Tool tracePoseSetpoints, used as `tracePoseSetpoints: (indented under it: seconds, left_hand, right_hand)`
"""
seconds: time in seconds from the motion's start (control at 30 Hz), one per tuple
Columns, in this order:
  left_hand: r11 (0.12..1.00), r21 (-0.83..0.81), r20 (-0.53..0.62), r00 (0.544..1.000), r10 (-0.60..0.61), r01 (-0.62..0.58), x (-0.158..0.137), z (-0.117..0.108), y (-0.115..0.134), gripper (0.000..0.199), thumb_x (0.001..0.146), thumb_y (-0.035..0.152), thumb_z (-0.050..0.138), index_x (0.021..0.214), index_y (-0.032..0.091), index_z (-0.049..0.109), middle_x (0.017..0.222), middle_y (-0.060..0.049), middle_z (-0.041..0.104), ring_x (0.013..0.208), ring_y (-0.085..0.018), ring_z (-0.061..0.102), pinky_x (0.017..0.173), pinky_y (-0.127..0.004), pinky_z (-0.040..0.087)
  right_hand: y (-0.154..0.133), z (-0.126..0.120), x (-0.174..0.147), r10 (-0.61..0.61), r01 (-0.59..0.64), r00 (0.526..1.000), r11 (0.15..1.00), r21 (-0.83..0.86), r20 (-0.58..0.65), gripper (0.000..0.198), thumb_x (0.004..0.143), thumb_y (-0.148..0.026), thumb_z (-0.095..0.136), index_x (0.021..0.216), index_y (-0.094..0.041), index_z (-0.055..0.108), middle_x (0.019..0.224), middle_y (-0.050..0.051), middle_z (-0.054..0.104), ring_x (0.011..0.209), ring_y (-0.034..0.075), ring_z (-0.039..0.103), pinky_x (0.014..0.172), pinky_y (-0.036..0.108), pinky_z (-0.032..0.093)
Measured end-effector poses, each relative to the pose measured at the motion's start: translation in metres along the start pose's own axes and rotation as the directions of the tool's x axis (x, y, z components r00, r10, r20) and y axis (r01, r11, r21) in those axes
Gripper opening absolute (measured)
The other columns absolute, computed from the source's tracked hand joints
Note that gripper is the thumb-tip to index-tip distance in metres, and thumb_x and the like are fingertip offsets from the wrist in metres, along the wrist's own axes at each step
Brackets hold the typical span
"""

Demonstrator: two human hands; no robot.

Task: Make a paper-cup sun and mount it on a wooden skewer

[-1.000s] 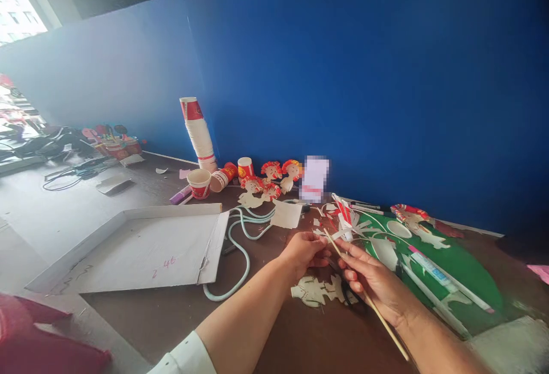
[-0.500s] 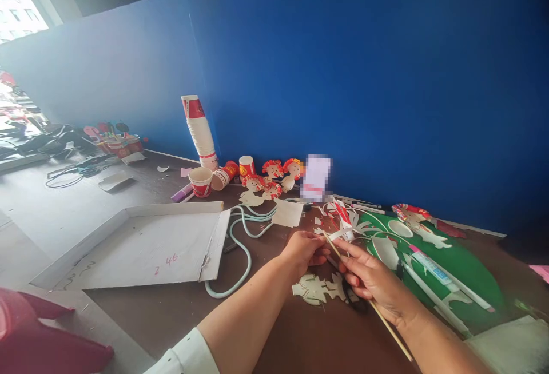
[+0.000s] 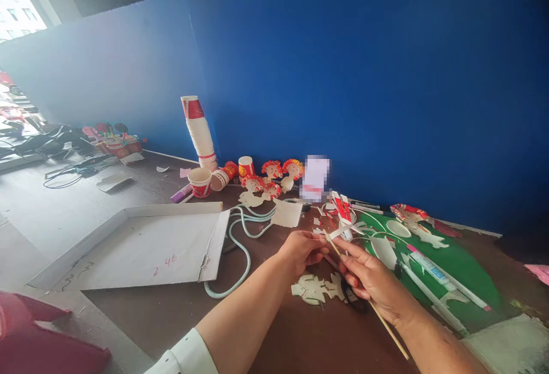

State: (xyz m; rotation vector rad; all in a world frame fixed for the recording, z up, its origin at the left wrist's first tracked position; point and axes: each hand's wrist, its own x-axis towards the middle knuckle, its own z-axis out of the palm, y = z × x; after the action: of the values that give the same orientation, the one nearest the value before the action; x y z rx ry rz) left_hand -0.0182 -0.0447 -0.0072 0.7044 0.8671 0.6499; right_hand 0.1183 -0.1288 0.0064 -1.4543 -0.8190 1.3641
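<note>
A thin wooden stick (image 3: 389, 328) runs slantwise through my right hand (image 3: 372, 278), whose fingers are closed around its upper part. My left hand (image 3: 305, 251) pinches at the stick's top end. A narrow white paper strip (image 3: 342, 231) sticks out from that end toward the right; its exact join with the stick is hidden by my fingers. Below both hands lie cream paper cutouts (image 3: 310, 289) shaped like small figures. Black scissor-like handles (image 3: 355, 301) show partly under my right hand.
A shallow white box lid (image 3: 171, 248) lies left, beside a pale blue cord (image 3: 246, 268). Paper cups (image 3: 200, 182), a tall cup stack (image 3: 201, 136) and red-trimmed figures (image 3: 272, 170) stand along the blue partition (image 3: 343, 76). Markers (image 3: 433, 268) and paper scraps cover a green round (image 3: 476, 274).
My hands keep nearly the same grip on the stick. The paper strip at its tip has shifted slightly, and the view has turned a little.
</note>
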Motion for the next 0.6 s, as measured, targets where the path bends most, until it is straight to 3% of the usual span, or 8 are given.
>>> tracePoseSetpoints:
  seconds: [0.37, 0.6]
  left_hand:
    - [0.998, 0.023, -0.007, 0.998, 0.064, -0.064, 0.0027, -0.0007, -0.0033, 0.010, 0.071, 0.014, 0.072, 0.074, 0.008, 0.064, 0.065, -0.002, 0.058, 0.053, -0.005, 0.054, 0.047, -0.013, 0.043]
    - [0.997, 0.005, -0.020, 0.997, 0.073, -0.073, 0.0019, 0.0008, -0.0031, 0.007, 0.073, 0.012, 0.069, 0.076, 0.008, 0.064, 0.066, -0.003, 0.059, 0.052, -0.005, 0.055, 0.045, -0.012, 0.045]
  right_hand:
    - [0.0036, -0.0107, 0.0044, 0.073, -0.092, 0.991, 0.982, 0.168, 0.114, 0.048, 0.079, -0.023, 0.063, 0.126, -0.026, 0.056, 0.067, -0.002, 0.052, 0.044, 0.003, 0.038, 0.032, 0.008, 0.021]
    - [0.0054, -0.0105, 0.0052, 0.068, -0.090, 0.990, 0.980, 0.175, 0.127, 0.047, 0.081, -0.023, 0.061, 0.128, -0.027, 0.054, 0.067, -0.002, 0.052, 0.043, 0.002, 0.039, 0.033, 0.008, 0.021]
